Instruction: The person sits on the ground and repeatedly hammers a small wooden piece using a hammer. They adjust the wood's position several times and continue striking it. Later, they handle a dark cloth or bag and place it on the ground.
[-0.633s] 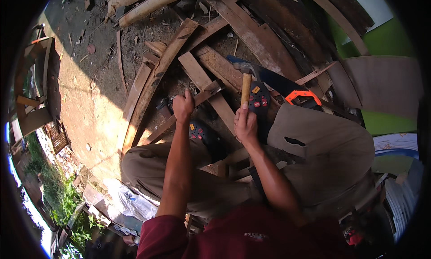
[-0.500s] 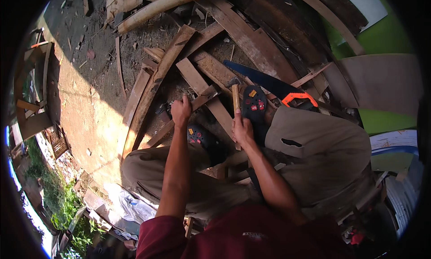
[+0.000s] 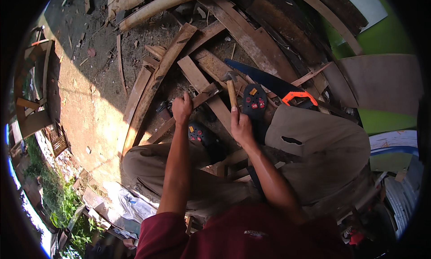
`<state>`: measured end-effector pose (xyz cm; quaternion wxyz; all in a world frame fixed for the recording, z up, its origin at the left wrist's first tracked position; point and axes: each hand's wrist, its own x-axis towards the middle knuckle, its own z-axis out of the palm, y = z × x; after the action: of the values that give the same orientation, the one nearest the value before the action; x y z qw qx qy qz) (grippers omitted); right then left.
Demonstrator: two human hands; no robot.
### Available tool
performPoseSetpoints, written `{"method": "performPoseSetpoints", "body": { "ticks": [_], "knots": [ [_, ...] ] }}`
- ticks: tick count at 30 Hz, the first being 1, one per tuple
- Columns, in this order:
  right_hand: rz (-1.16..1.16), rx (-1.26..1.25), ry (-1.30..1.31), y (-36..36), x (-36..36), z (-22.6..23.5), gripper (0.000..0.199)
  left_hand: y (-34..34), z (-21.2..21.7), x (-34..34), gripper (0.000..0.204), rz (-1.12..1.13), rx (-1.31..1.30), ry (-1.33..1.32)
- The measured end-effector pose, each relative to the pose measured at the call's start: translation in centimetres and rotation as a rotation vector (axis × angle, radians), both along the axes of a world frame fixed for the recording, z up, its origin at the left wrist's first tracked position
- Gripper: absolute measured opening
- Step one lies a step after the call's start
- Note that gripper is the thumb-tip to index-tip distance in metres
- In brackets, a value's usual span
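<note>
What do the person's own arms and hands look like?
The left hand and right hand are ungloved, and both forearms are bare, with no watch or cable that I can make out. The left sleeve is short and maroon; the right sleeve's edge is lost in shadow.

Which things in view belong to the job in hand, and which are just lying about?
In use:
- hammer in the right hand
- wooden strip at the left hand
- plank crossing beneath it

Apparently lying about:
- orange-handled saw
- pale pole
- crumpled plastic sheet
</note>
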<state>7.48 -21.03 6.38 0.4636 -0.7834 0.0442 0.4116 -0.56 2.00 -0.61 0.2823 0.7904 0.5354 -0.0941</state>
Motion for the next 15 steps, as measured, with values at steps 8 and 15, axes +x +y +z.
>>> {"method": "performPoseSetpoints", "body": {
  "ticks": [8, 15],
  "knots": [
    [-0.054, 0.044, -0.301, 0.7, 0.3, 0.5, 0.071, 0.7, -0.2, 0.2, 0.061, -0.029, -0.035, -0.021],
    [-0.282, 0.214, 0.209, 0.6, 2.6, 2.6, 0.066, 0.0, -0.3, -0.2, 0.060, 0.031, 0.022, -0.020]
  ]
}}
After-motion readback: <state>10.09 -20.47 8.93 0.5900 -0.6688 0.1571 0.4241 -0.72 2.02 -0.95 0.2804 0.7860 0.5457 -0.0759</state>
